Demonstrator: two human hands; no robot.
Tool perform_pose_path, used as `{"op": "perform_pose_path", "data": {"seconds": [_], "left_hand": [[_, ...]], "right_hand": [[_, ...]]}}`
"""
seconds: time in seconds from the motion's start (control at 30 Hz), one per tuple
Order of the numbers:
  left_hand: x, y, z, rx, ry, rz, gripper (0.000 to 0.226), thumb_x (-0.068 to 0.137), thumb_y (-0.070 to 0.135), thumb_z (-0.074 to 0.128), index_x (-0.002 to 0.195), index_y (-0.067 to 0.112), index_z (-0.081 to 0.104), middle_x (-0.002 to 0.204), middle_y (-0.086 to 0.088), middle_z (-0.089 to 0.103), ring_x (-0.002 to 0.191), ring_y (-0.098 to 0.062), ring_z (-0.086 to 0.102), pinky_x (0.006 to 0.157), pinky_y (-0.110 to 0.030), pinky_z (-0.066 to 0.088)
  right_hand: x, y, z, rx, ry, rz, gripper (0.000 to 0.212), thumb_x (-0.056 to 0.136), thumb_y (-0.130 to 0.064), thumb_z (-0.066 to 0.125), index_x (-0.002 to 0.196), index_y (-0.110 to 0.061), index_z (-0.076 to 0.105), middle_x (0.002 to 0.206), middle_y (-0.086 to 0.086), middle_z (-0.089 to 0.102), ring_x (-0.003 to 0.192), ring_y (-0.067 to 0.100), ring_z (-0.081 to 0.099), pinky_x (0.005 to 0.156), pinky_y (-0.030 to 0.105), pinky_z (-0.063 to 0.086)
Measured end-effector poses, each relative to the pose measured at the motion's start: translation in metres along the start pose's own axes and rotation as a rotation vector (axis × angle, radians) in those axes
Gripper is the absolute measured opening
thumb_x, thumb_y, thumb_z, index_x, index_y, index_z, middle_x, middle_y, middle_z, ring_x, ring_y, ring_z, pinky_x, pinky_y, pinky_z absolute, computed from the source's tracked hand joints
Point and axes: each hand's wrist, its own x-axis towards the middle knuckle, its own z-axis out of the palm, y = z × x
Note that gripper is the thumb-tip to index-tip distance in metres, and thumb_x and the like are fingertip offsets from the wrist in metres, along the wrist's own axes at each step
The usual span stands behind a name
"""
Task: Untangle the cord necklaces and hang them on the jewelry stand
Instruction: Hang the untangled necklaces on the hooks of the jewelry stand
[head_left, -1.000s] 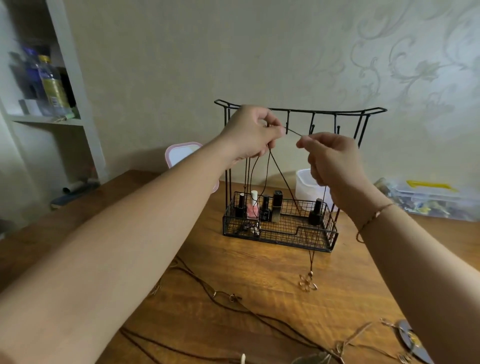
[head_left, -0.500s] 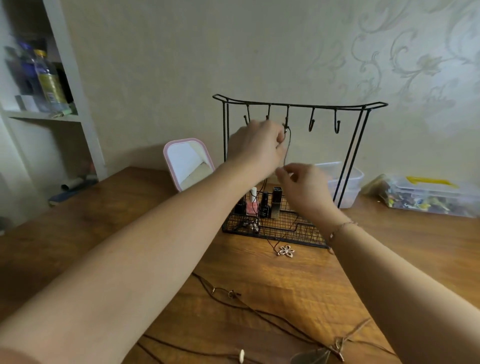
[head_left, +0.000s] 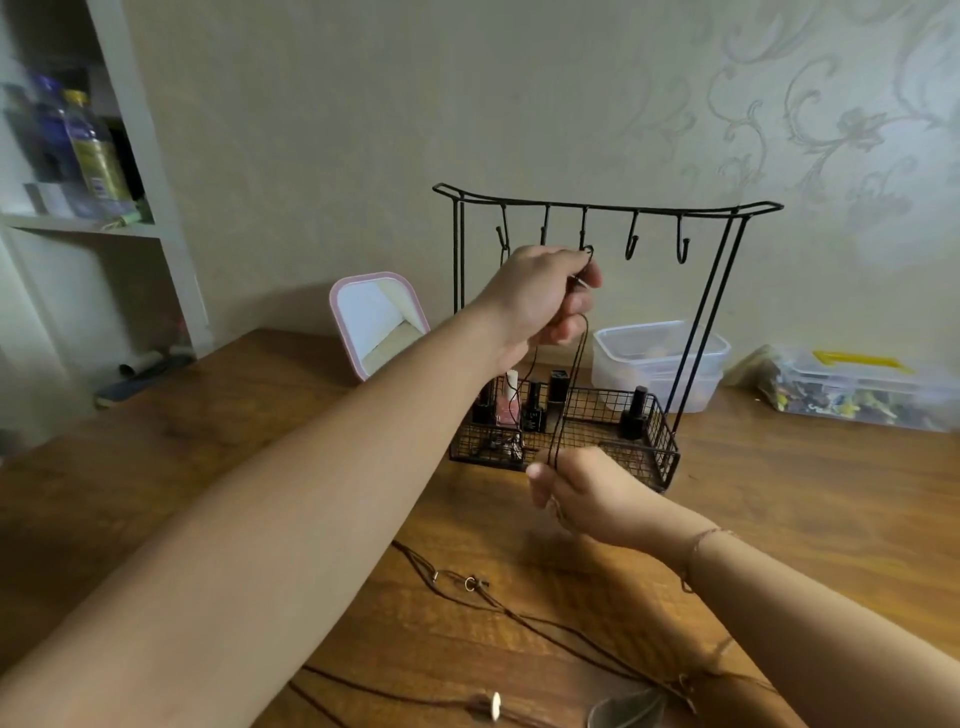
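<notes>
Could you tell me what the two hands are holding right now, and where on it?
One cord necklace: the left hand pinches its top loop at the third hook; the right hand grips its lower end.

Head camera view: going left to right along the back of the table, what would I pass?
Shelf with bottles → pink-framed mirror → black wire jewelry stand → clear plastic tub → clear box with yellow handle.

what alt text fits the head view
A left hand holds a dark cord at the middle hook of a black wire stand, while the right hand grips the cord below. More cords lie on the wooden table.
</notes>
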Motion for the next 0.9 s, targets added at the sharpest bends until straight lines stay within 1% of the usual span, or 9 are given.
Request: {"op": "perform_pose_path", "data": {"seconds": [0.1, 0.17, 0.27, 0.4, 0.6, 0.7, 0.8, 0.87, 0.9], "left_hand": [[0.002, -0.002, 0.000, 0.028, 0.049, -0.004, 0.028, 0.105, 0.016, 0.035, 0.087, 0.009, 0.056, 0.060, -0.002, 0.048, 0.050, -0.016, 0.047, 0.050, -0.026, 0.036], [0.001, -0.008, 0.000, 0.086, 0.054, -0.006, 0.028, 0.105, 0.016, 0.037, 0.089, 0.008, 0.058, 0.063, -0.003, 0.052, 0.053, -0.016, 0.052, 0.052, -0.027, 0.039], [-0.002, -0.019, -0.003, 0.177, 0.058, -0.015, 0.026, 0.105, 0.016, 0.039, 0.092, 0.006, 0.059, 0.068, -0.005, 0.054, 0.058, -0.017, 0.057, 0.055, -0.027, 0.043], [-0.008, -0.036, -0.007, 0.200, 0.083, -0.062, 0.024, 0.103, 0.015, 0.042, 0.093, 0.005, 0.061, 0.068, -0.004, 0.054, 0.060, -0.017, 0.058, 0.057, -0.027, 0.046], [-0.020, -0.061, -0.017, 0.350, 0.066, -0.095, 0.020, 0.101, 0.018, 0.054, 0.106, 0.003, 0.066, 0.089, -0.004, 0.066, 0.064, -0.014, 0.064, 0.062, -0.027, 0.051], [-0.034, -0.072, -0.024, 0.448, 0.127, -0.067, 0.032, 0.098, 0.020, 0.058, 0.129, 0.010, 0.060, 0.110, -0.002, 0.065, 0.069, -0.012, 0.069, 0.065, -0.026, 0.056], [-0.057, -0.083, -0.034, 0.617, 0.160, 0.002, 0.029, 0.097, 0.023, 0.059, 0.126, 0.020, 0.059, 0.117, 0.004, 0.061, 0.076, -0.011, 0.069, 0.076, -0.029, 0.058], [-0.076, -0.089, -0.041, 0.789, 0.027, 0.000, 0.019, 0.094, 0.027, 0.062, 0.113, 0.024, 0.063, 0.110, 0.007, 0.064, 0.083, -0.010, 0.066, 0.081, -0.031, 0.057], [-0.086, -0.091, -0.044, 0.891, -0.091, -0.017, 0.016, 0.093, 0.030, 0.064, 0.108, 0.026, 0.064, 0.107, 0.010, 0.064, 0.087, -0.008, 0.064, 0.082, -0.030, 0.055]], "right_hand": [[0.024, -0.006, -0.014, 0.234, 0.350, 0.117, 0.038, 0.106, -0.026, 0.037, 0.079, -0.008, 0.057, 0.066, 0.002, 0.058, 0.053, 0.013, 0.054, 0.050, 0.027, 0.044], [0.047, -0.001, -0.026, 0.088, 0.516, 0.125, 0.035, 0.105, -0.021, 0.038, 0.080, -0.006, 0.058, 0.069, 0.003, 0.056, 0.063, 0.019, 0.053, 0.057, 0.030, 0.041], [0.070, 0.003, -0.034, -0.273, 0.373, 0.166, 0.019, 0.097, -0.004, 0.043, 0.081, -0.007, 0.055, 0.081, 0.007, 0.055, 0.076, 0.026, 0.052, 0.064, 0.030, 0.036], [0.085, 0.007, -0.023, -0.547, 0.111, 0.193, 0.021, 0.100, -0.008, 0.043, 0.080, -0.010, 0.050, 0.088, 0.008, 0.053, 0.078, 0.024, 0.049, 0.058, 0.025, 0.035], [0.082, 0.011, -0.017, -0.338, 0.098, 0.271, 0.022, 0.092, -0.032, 0.063, 0.096, -0.010, 0.061, 0.082, 0.001, 0.060, 0.076, 0.020, 0.059, 0.061, 0.025, 0.045], [0.060, -0.002, -0.030, -0.343, 0.024, 0.272, 0.040, 0.086, -0.030, 0.073, 0.119, -0.012, 0.061, 0.104, 0.003, 0.066, 0.097, 0.021, 0.062, 0.079, 0.025, 0.049], [0.026, -0.010, -0.036, -0.406, 0.214, 0.225, 0.047, 0.088, -0.014, 0.068, 0.133, -0.011, 0.057, 0.128, 0.008, 0.064, 0.116, 0.023, 0.061, 0.095, 0.028, 0.048], [0.000, -0.018, -0.029, -0.370, 0.380, 0.107, 0.027, 0.091, -0.014, 0.064, 0.117, -0.016, 0.067, 0.110, 0.003, 0.071, 0.099, 0.018, 0.066, 0.089, 0.029, 0.055], [-0.013, -0.023, -0.024, -0.346, 0.339, 0.055, 0.015, 0.091, -0.019, 0.065, 0.106, -0.021, 0.069, 0.098, -0.005, 0.070, 0.089, 0.012, 0.066, 0.081, 0.026, 0.057]]}}
